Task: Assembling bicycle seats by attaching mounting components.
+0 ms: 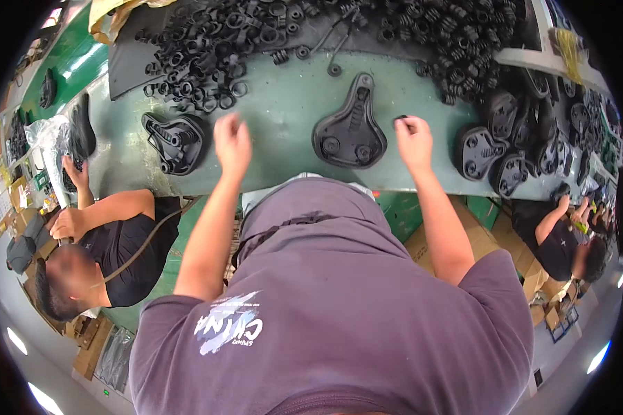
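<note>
A black bicycle saddle (pixel 353 131) lies underside up on the green tabletop in front of me, its narrow nose pointing away. Just right of it, my right hand (pixel 414 144) is closed in a pinch on a small black part (pixel 400 118), whose kind I cannot make out. My left hand (pixel 232 146) is raised left of that saddle, its fingers curled and smeared by motion, so what they hold, if anything, does not show. Farther left sits another black saddle (pixel 176 142) with metal-like fittings and springs on its underside.
Loose black rings and clamps (pixel 208 55) are heaped at the back left, black springs (pixel 464 48) at the back right. Several saddles (pixel 481 152) crowd the right side. One co-worker (pixel 111 242) works at the left, another person (pixel 564 238) at the far right.
</note>
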{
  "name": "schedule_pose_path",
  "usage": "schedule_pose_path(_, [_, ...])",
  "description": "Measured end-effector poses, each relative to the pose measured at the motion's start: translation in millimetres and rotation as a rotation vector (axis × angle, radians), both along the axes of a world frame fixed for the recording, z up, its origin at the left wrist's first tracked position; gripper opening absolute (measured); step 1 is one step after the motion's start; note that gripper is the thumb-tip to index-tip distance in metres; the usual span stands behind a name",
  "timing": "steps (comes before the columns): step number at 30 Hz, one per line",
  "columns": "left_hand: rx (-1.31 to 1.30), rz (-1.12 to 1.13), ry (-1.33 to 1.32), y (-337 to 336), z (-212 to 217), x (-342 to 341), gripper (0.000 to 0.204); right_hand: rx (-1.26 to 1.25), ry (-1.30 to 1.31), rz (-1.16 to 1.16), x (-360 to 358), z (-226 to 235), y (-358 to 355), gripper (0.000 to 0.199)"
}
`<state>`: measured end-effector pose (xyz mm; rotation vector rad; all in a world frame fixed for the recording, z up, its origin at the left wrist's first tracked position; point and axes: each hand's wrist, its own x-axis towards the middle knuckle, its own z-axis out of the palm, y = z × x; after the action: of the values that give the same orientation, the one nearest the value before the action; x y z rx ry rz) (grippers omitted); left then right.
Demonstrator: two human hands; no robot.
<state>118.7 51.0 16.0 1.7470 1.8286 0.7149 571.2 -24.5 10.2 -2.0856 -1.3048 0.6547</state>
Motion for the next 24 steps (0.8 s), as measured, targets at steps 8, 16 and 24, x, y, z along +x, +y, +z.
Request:
schedule_pose_path(8, [-0.081, -0.388, 0.354, 146, -7, 93, 0.057, 0.092, -0.223, 0.43, -88, 65, -50, 0.048])
schedule_pose_path(16, [-0.192, -0.283, 0.028, 94, -18, 73, 0.04, 0.004, -0.156, 0.56, -65, 60, -56, 0.045])
schedule_pose_path(24, [-0.222, -0.508, 0.305, 100, 6, 103, 0.062, -0.273, 0.168, 0.241, -49, 30, -14, 0.055])
